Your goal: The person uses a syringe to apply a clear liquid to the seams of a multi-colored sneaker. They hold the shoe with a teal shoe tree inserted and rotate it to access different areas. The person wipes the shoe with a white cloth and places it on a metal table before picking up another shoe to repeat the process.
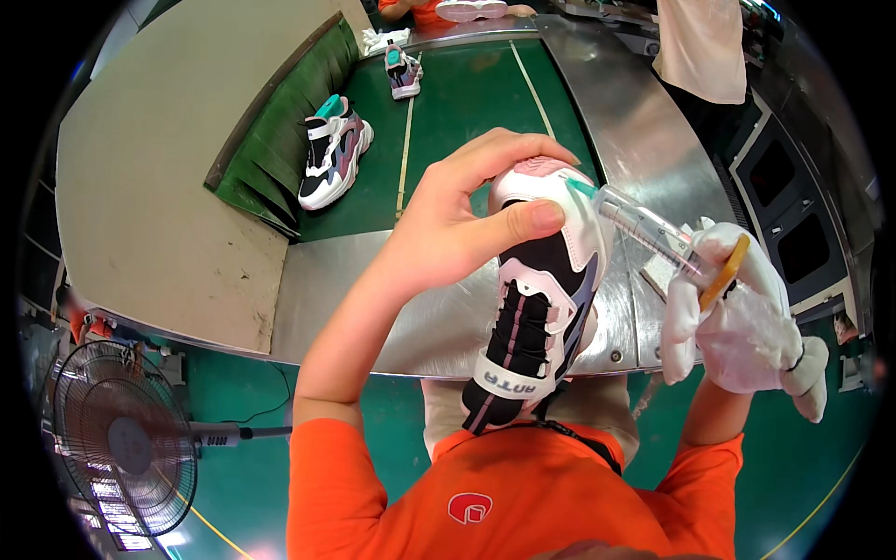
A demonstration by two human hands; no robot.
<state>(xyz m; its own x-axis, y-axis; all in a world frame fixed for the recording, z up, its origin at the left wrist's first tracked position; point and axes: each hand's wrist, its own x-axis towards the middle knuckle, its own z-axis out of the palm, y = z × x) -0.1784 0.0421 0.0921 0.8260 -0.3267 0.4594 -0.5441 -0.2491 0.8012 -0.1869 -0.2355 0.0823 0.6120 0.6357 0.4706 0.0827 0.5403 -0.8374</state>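
A white, black and pink sneaker (537, 308) is held up in front of me, its toe pointing away. My bare left hand (476, 201) is closed around the toe end, with the thumb across the top of it. In my gloved right hand (737, 313) is a clear syringe (649, 229) with a yellowish plunger end. Its green tip (581, 187) meets or nearly meets the side of the toe, just beside my left fingers. The white glove hides part of the syringe barrel.
Two more sneakers, one nearer (334, 154) and one farther (402, 73), stand on the green conveyor belt (467, 103). A metal ledge (373, 308) borders it. A standing fan (126, 443) is at lower left. Across the far end is another person in orange (425, 14).
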